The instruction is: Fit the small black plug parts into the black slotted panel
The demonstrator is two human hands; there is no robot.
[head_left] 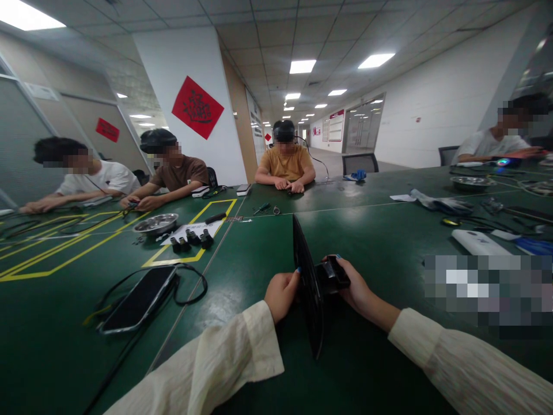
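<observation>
A thin black panel [306, 288] stands on edge above the green table, seen almost edge-on. My left hand [281, 293] grips its left face, with the thumb pressed on the surface and the other fingers hidden behind. On the panel's right side is a boxy black mount [334, 274] with a hollow end. Wrapped around that mount is my right hand [355, 287], its thumb on top. Whether the mount is fixed to the panel or only pressed against it, I cannot tell.
Left of my hands lies a phone [140, 300] with a looped black cable. Beyond it are several black parts [192, 237] on white paper and a metal bowl [156, 223]. A white device [480, 242] lies to the right. Several people sit around the green table [242, 351].
</observation>
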